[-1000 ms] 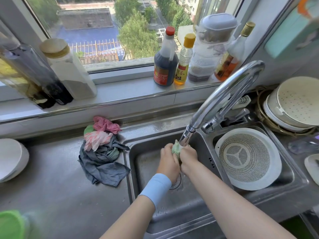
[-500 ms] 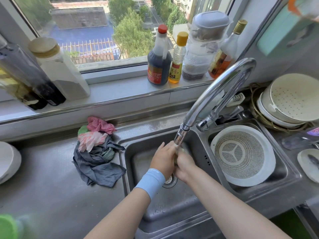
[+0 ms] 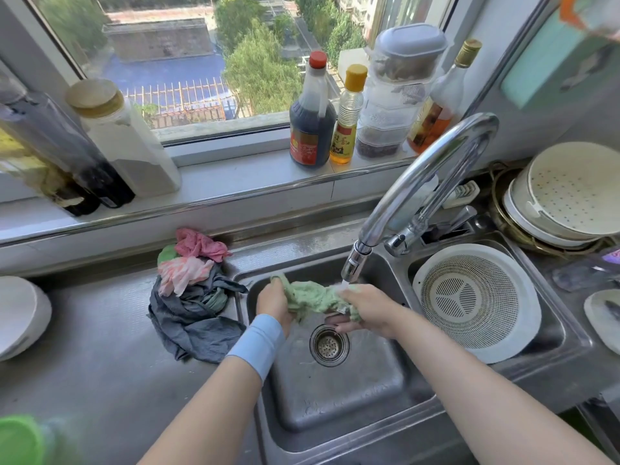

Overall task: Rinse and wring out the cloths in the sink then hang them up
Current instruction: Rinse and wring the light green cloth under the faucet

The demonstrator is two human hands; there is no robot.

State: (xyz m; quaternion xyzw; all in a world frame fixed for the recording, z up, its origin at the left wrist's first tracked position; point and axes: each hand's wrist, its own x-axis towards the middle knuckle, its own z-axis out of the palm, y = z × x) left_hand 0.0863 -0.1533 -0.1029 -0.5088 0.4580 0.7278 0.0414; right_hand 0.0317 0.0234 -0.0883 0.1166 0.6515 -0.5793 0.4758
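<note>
Green cloth (image 3: 313, 298) hangs stretched between both hands just above the drain (image 3: 329, 345). The left hand (image 3: 273, 305) grips its left end with curled fingers; the right hand (image 3: 367, 308) clutches its right end, under the faucet spout (image 3: 352, 268) up-right of the drain. Left of the drain, pink and grey cloths (image 3: 194, 297) lie heaped on the counter (image 3: 100, 330).

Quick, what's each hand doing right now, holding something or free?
Left hand: grips one end of the green cloth over the sink.
Right hand: holds the cloth's other end under the faucet.
</note>
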